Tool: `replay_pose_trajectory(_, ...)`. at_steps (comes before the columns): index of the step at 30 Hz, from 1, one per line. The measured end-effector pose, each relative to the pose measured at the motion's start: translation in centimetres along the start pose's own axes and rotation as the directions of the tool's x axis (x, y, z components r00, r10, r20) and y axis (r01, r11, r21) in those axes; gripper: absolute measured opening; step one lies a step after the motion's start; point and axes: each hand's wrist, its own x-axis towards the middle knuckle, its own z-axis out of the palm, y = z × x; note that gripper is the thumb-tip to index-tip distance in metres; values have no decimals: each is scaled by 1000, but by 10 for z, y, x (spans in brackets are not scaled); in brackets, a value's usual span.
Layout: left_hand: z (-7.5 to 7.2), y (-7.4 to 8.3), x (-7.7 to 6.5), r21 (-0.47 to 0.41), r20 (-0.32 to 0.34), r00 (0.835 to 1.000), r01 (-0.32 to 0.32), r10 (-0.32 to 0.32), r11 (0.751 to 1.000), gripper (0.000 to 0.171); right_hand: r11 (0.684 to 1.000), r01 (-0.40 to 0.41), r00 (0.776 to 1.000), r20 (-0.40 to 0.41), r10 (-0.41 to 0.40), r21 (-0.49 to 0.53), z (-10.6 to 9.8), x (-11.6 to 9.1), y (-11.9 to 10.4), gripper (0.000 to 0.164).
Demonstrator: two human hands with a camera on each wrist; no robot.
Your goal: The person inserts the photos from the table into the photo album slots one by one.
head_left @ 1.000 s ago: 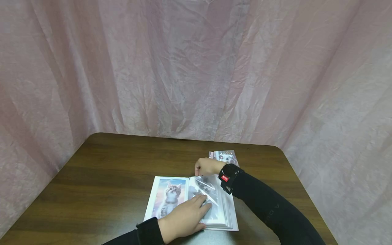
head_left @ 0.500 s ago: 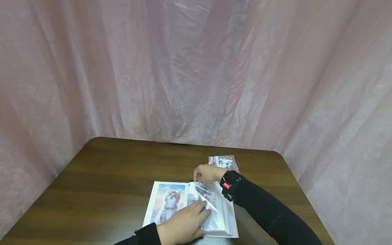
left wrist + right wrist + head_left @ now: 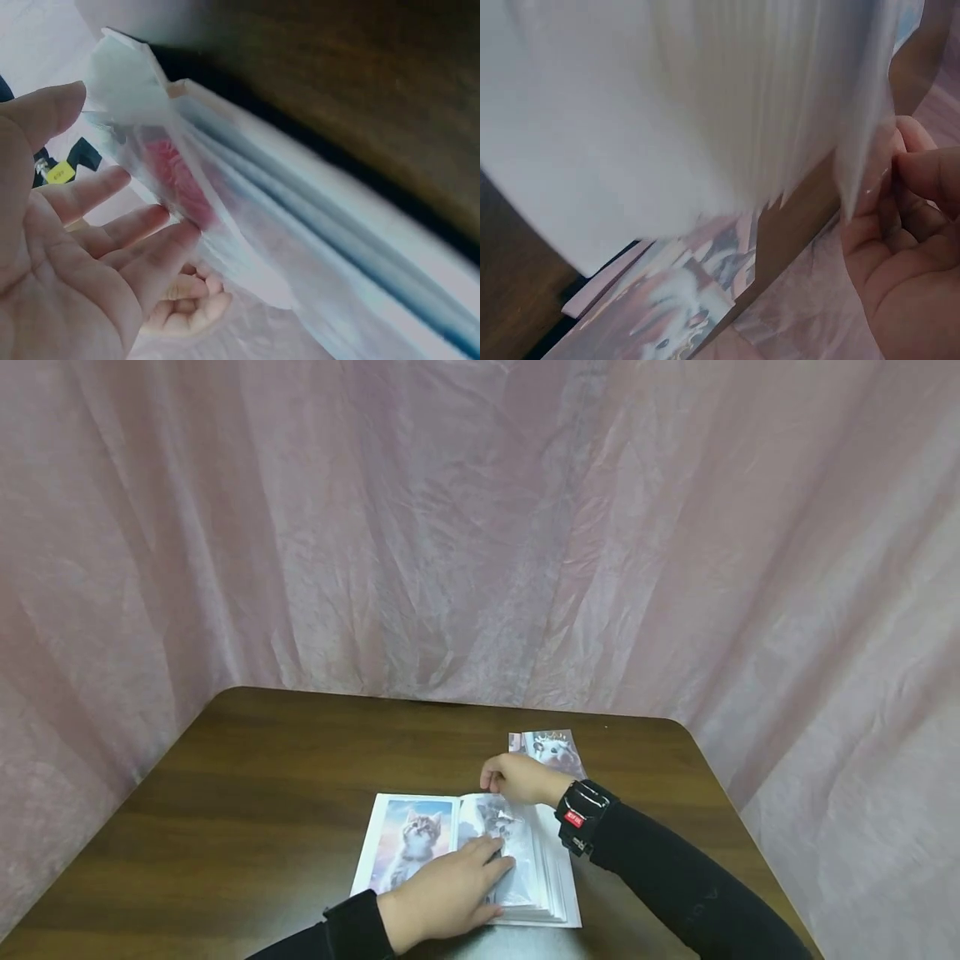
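Note:
A photo album (image 3: 365,860) lies spread on the table, a kitten picture (image 3: 420,839) filling its left page. My left hand (image 3: 450,893) rests on the right page with its fingers extended. That page has a clear plastic sleeve (image 3: 517,839) over a greyish picture; a red patch shows through plastic in the left wrist view. At the page's top edge my right hand (image 3: 525,777) pinches the clear sleeve page between thumb and fingers (image 3: 930,176). Whether a photo edge is also in the pinch is hidden. The album's stacked pages (image 3: 727,97) fan out beside it.
Loose cat photo cards (image 3: 555,747) lie just beyond the album, partly behind my right hand. The brown wooden table (image 3: 262,793) extends to the left and back. A pink curtain (image 3: 450,527) hangs behind the table.
My right hand has shifted slightly to the right along the album's top edge. The bright glare streaks on the plastic sleeve have faded. The left hand stays on the page.

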Motion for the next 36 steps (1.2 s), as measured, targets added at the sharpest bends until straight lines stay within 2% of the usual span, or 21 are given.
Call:
replay_pose_trajectory(5,-6,-3,-1,-40,-15,1000,-15,15,999,54,999,-38,998,-46,39,28,-7,-3,6,27)
replay_pose_trajectory(10,-6,-3,1,-99,-73,996,-58,51,993,53,999,-44,996,-72,46,27,-16,-5,7,31)
replay_pose_trajectory(16,-8,-4,-1,-58,-212,972,-114,99,992,54,996,-78,993,-87,82,54,-30,-12,11,24)
replay_pose_trajectory(21,-23,-12,-8,-35,-239,964,-127,115,991,47,997,-69,989,-130,73,38,-38,-17,28,18)
replay_pose_trajectory(24,-33,-17,-16,-34,-233,967,-118,107,992,42,994,-105,983,-145,110,43,-42,-19,40,16)
replay_pose_trajectory(29,-47,-27,-34,-38,-238,970,-64,53,997,39,985,-168,969,-177,171,33,-50,-25,63,9)
replay_pose_trajectory(36,-50,-47,-60,-8,-266,964,6,-8,1000,37,973,-227,956,-180,232,44,-58,-31,88,12)
